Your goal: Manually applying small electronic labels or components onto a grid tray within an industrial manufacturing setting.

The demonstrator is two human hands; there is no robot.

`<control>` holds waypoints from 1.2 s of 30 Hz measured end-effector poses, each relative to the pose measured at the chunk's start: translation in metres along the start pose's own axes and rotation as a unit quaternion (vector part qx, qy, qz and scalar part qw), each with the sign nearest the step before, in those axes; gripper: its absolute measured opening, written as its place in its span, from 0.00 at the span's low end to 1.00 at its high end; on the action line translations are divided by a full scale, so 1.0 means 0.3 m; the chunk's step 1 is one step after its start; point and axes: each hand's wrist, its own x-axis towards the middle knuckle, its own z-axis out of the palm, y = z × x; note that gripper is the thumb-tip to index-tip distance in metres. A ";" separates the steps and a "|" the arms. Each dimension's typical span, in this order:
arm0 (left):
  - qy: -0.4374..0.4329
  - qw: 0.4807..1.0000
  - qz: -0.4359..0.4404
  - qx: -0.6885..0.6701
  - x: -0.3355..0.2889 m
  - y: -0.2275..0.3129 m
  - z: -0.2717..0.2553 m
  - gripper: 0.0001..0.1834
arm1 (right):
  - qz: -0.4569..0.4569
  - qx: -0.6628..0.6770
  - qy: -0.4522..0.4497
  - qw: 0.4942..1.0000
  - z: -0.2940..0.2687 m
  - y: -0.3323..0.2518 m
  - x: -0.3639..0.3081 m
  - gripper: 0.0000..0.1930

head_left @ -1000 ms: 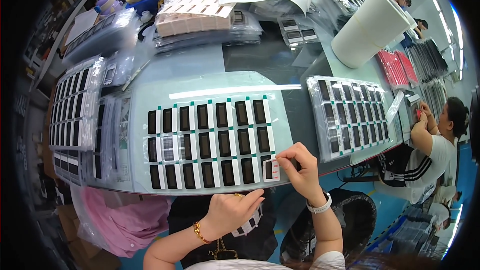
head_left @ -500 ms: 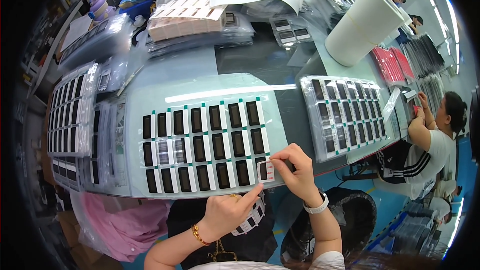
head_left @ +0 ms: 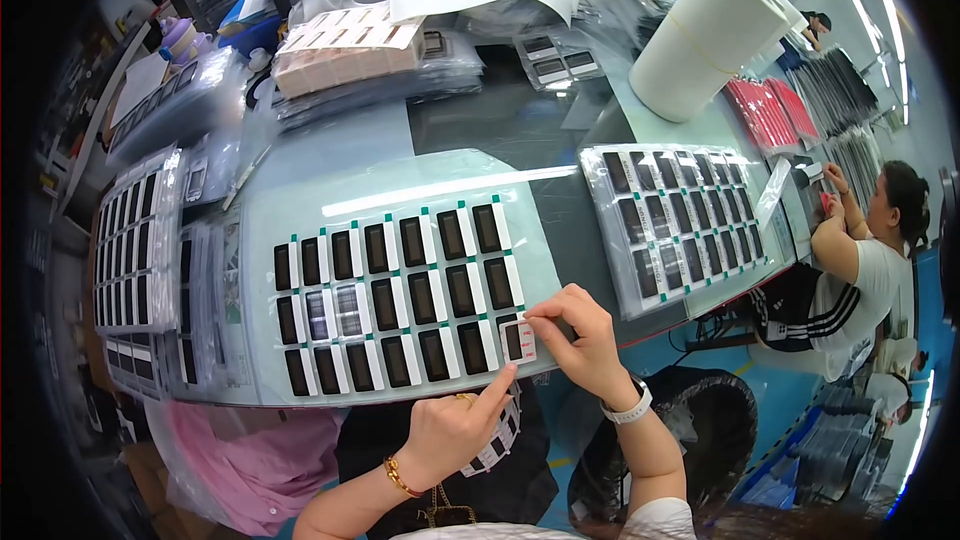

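At the near right corner of a grid of dark rectangular panels (head_left: 432, 297), a small white frame-shaped sticker with red marks (head_left: 519, 342) lies over the last panel. My right hand (head_left: 583, 338) pinches the sticker's upper right corner between thumb and index finger. The index finger of my left hand (head_left: 455, 432) stretches to the sticker's lower edge, while its other fingers curl underneath. A curved white sheet with black windows (head_left: 497, 447) hangs beside these curled fingers and appears held by them; the grip itself is hidden. Each panel in the grid has a white strip and a green tab.
Bagged panel stacks stand at left (head_left: 137, 240) and right (head_left: 680, 225). A large white roll (head_left: 708, 40) and pale sticker stack (head_left: 345, 55) sit farther back. Below the table's edge are pink cloth (head_left: 250, 460) and a black-lined bin (head_left: 690, 440). A co-worker (head_left: 865, 250) sits at right.
The whole view has shifted slightly, so the table's things appear farther left. Both hands stay at the same sticker, with little visible change in their hold.
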 end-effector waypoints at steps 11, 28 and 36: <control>0.000 1.000 0.011 -0.027 0.026 0.003 0.016 0.26 | -0.005 -0.003 0.004 1.000 0.001 0.001 0.003 0.03; -0.039 0.999 -0.020 0.029 0.035 0.030 -0.061 0.29 | -0.028 -0.051 -0.007 0.998 0.016 -0.015 0.015 0.07; -0.129 0.985 -0.065 0.092 0.111 0.045 -0.092 0.34 | -0.059 -0.128 0.001 0.990 0.032 -0.033 0.015 0.08</control>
